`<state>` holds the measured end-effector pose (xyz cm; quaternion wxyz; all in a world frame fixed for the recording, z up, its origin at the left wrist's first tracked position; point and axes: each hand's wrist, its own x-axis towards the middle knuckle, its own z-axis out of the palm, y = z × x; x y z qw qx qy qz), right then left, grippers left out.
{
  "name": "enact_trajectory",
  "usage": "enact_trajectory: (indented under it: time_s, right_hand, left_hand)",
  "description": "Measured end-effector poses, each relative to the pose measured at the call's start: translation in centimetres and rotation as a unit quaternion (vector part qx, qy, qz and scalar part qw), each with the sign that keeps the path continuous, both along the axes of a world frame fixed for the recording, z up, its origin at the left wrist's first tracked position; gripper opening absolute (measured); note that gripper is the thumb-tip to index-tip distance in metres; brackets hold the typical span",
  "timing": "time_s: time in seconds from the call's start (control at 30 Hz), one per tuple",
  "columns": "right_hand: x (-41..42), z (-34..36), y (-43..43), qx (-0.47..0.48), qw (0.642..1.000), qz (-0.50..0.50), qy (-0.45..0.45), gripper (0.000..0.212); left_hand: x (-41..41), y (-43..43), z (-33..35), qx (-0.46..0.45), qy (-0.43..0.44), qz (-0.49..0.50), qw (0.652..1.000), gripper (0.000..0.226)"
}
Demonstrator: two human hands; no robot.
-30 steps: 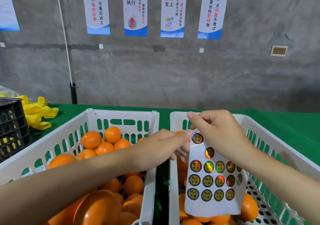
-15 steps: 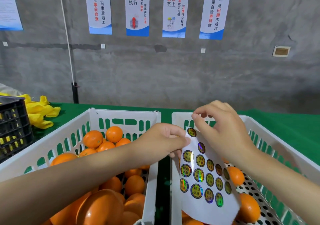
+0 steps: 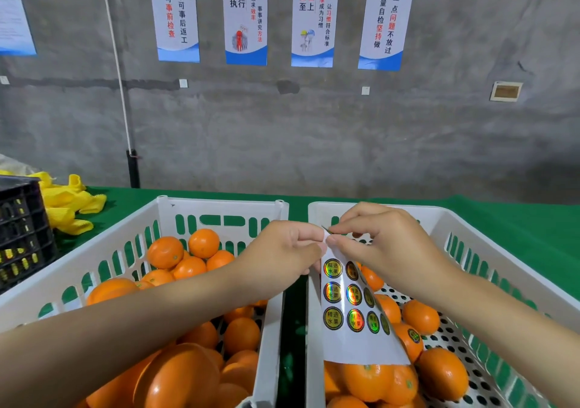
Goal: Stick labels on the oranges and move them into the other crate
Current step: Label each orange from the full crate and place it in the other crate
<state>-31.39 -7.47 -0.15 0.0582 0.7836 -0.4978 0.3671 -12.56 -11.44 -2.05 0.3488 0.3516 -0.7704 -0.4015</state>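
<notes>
A white sheet of round holographic labels (image 3: 351, 310) hangs over the right white crate (image 3: 502, 250). My left hand (image 3: 282, 254) pinches the sheet's top corner. My right hand (image 3: 386, 244) pinches a label (image 3: 326, 230) at that same top edge, fingertips meeting those of the left hand. The left white crate (image 3: 219, 210) is heaped with unlabelled oranges (image 3: 185, 263). The right crate holds several oranges (image 3: 439, 373), one with a label visible (image 3: 413, 335); others are hidden behind the sheet.
A black crate (image 3: 22, 228) stands at the far left with yellow foam nets (image 3: 69, 206) beside it on the green table (image 3: 518, 219). A grey wall with posters (image 3: 244, 15) rises behind the table.
The sheet has swung to hang lower and more edge-on. My right hand has moved from the sheet's face to its top corner, and its fingertips now pinch a label there.
</notes>
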Motion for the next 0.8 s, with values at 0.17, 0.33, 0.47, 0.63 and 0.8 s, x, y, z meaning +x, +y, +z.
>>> enact_trajectory:
  time_s: [0.17, 0.33, 0.47, 0.63, 0.8]
  right_hand:
    - [0.00, 0.10, -0.19, 0.028, 0.999, 0.024, -0.023, 0.012]
    - [-0.11, 0.39, -0.12, 0.094, 0.991, 0.050, -0.081, 0.014]
    - [-0.11, 0.30, -0.19, 0.121, 0.981, 0.056, -0.142, 0.018]
    - [-0.06, 0.26, -0.62, 0.096, 0.977, 0.036, -0.185, 0.018]
    - [-0.28, -0.03, -0.79, 0.067, 0.981, 0.016, -0.184, 0.020]
  left_hand:
    - [0.34, 0.23, -0.09, -0.052, -0.014, -0.011, 0.998, 0.029]
    - [0.45, -0.08, -0.36, -0.048, -0.010, -0.029, 0.998, 0.023]
    - [0.41, 0.03, -0.18, -0.036, -0.002, -0.041, 0.999, 0.025]
    - [0.44, 0.40, 0.32, -0.015, 0.009, -0.043, 0.999, 0.022]
    - [0.27, 0.74, 0.32, -0.018, -0.013, -0.076, 0.997, 0.024]
